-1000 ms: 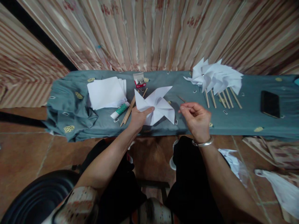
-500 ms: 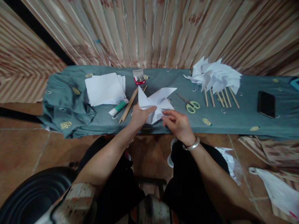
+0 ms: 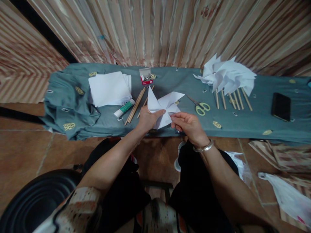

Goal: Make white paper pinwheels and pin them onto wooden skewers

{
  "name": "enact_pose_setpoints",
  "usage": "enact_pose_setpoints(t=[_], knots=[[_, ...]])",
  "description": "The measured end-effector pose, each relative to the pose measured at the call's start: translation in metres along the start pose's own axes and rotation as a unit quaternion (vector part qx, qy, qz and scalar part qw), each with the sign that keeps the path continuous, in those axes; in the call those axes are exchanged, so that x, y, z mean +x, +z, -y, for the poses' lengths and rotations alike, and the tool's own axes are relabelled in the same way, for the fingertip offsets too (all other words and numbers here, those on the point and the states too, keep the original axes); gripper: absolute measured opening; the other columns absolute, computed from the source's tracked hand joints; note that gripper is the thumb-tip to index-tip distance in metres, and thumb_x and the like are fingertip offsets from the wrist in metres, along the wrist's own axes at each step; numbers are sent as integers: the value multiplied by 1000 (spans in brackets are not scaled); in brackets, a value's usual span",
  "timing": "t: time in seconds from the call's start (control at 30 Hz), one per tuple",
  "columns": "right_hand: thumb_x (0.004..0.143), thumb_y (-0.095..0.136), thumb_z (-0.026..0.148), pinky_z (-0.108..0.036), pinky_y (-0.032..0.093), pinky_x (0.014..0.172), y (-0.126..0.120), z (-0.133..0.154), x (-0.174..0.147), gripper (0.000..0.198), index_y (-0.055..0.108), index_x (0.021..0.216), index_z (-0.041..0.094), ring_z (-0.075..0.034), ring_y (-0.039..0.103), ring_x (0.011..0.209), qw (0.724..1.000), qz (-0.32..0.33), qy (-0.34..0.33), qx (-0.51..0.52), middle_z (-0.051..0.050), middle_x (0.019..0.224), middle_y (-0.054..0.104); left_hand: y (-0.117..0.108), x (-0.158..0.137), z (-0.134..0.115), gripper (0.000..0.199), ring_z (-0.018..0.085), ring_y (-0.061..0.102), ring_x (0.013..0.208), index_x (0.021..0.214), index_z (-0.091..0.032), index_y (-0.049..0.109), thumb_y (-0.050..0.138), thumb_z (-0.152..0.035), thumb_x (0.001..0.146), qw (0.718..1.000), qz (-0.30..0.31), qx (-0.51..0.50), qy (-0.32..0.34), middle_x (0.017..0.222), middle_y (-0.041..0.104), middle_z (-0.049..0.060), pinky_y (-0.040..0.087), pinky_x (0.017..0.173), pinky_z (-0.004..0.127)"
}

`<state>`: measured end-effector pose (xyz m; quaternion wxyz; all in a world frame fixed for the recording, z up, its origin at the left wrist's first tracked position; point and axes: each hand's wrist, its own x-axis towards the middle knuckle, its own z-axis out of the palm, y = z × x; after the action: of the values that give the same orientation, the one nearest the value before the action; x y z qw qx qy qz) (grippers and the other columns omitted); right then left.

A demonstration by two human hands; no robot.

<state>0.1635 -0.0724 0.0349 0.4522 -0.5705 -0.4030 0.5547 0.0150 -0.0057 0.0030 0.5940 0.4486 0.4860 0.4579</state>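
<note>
A white paper pinwheel (image 3: 167, 98) with folded blades is held above the front of the cloth-covered bench. My left hand (image 3: 148, 119) is closed on its left side, thumb pressed near the centre. At its lower right, my right hand (image 3: 187, 124) pinches with thumb and index finger by a blade's edge; whether the fingertips hold that paper or something small is hidden. Just left of the pinwheel lie several wooden sticks (image 3: 136, 106). Behind it stands a small open red-and-white box (image 3: 146, 81) with shiny metal pieces inside. Green-handled scissors (image 3: 202, 108) rest to the right.
Stacked white paper (image 3: 110, 89) and a glue stick (image 3: 124, 108) lie on the left of the bench. Finished pinwheels on sticks (image 3: 229, 77) are piled at the back right, with a black phone (image 3: 281, 106) beyond. A black round stool (image 3: 39, 200) stands on the floor.
My right thumb and fingers have drawn closer together at the pinwheel's lower right edge. My left hand keeps its hold, and the whole view has shifted slightly.
</note>
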Motion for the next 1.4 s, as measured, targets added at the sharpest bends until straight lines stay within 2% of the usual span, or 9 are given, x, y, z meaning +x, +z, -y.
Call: enact_pose_setpoints(t=[0.27, 1.03, 1.23, 1.4], knots=[[68, 75, 46, -21, 28, 42, -1, -1, -1, 39, 65, 86, 13, -5, 41, 43, 1000, -12, -13, -14, 3, 55, 63, 1, -3, -3, 26, 14, 55, 57, 64, -12, 66, 82, -28, 50, 1000, 4, -12, -8, 64, 65, 1, 44, 56, 26], [70, 74, 46, -22, 36, 45, 1, -1, -3, 38, 69, 89, 14, -7, 46, 47, 998, -19, -35, -45, 1, 57, 64, 1, -1, -3, 21, 17, 58, 61, 63, -12, 67, 81, -25, 52, 999, -11, 33, -12, 66, 66, 3, 46, 58, 27], [68, 77, 43, -21, 33, 44, 0, 0, -4, 36, 69, 87, 13, -6, 45, 46, 1000, -12, -14, -3, 2, 57, 64, 2, -2, -2, 23, 16, 57, 60, 64, -13, 66, 80, -27, 52, 999, 0, 33, -4, 64, 65, 2, 45, 58, 27], [69, 78, 41, -20, 24, 41, -3, 3, -5, 33, 70, 85, 13, -3, 39, 43, 997, 11, 39, 60, 2, 59, 64, 3, -3, -3, 25, 14, 56, 59, 65, -12, 65, 79, -29, 52, 1000, 3, 25, -6, 64, 64, 1, 45, 58, 26]])
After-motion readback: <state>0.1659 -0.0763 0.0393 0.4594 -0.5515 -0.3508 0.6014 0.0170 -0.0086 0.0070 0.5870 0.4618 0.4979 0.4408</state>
